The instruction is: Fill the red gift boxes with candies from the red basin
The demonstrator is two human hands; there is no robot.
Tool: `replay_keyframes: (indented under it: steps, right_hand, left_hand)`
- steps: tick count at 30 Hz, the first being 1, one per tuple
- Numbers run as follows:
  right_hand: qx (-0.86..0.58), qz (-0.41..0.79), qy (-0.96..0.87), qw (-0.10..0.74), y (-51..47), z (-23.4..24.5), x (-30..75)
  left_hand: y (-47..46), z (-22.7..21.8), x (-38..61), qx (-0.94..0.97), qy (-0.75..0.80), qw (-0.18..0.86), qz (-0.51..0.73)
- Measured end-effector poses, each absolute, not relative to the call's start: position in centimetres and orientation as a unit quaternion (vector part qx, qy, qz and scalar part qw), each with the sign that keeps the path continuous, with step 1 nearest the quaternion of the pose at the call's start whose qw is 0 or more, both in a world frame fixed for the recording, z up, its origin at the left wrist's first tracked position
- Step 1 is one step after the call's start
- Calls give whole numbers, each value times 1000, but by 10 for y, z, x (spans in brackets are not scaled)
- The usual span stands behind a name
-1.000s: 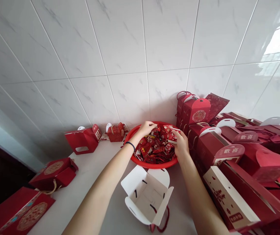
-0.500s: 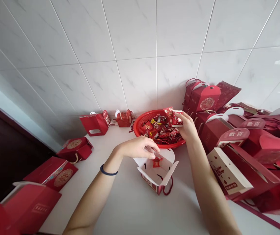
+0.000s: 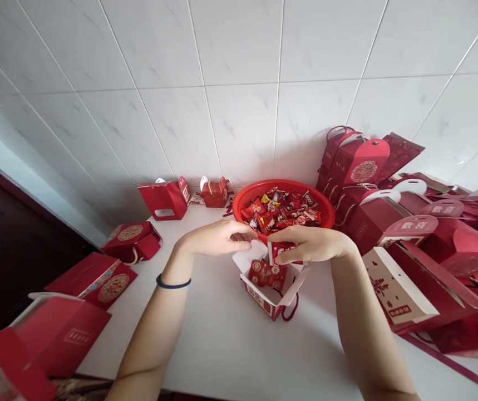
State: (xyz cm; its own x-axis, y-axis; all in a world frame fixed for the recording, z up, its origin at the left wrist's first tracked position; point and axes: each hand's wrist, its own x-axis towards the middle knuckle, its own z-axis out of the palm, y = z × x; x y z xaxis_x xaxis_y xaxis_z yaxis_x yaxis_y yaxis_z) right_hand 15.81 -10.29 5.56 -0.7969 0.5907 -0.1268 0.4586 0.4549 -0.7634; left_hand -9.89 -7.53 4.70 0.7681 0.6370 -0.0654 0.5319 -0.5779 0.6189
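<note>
A small open box (image 3: 264, 303), white inside with a dark red cord handle, stands on the white table. Inside it lies a red patterned packet (image 3: 266, 274), leaning toward the back. My right hand (image 3: 316, 243) is over the box's back right side, fingers pinching a small red packet with white edges (image 3: 275, 253). By the back left flap hovers my left hand (image 3: 222, 236), its fingers loosely bent and apart, holding nothing. Just behind the box, a red plastic basket (image 3: 328, 209) holds many wrapped candies (image 3: 278, 209).
Crowded on the right are many red gift boxes (image 3: 451, 245), including a cream-fronted one (image 3: 397, 287) near my right forearm. More red boxes (image 3: 103, 281) line the table's left side, and two (image 3: 163, 200) stand by the tiled wall (image 3: 239, 128). A purple-red strap (image 3: 451, 362) lies front right.
My right hand has come from the basket down toward me, over the open box, with the small packet. A red patterned packet now shows inside the box. My left hand shifted slightly left.
</note>
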Motion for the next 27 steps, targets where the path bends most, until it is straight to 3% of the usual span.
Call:
replay_keyframes:
  steps: [2, 8, 15, 23, 27]
  right_hand:
    - [-312, 421, -848, 74, -100, 53, 153]
    - [-333, 413, -831, 167, -100, 53, 145]
    - [-395, 365, -841, 61, -107, 42, 132]
    - [-428, 326, -818, 204, -113, 46, 155]
    - [-486, 305, -785, 234, -124, 40, 170]
  left_hand:
    - [-76, 47, -101, 885, 332, 316, 80]
    - [-77, 47, -104, 884, 344, 306, 78]
    - [-78, 46, -101, 887, 347, 302, 53]
    - [-77, 40, -103, 880, 363, 305, 30]
    - [-79, 41, -104, 877, 356, 321, 30]
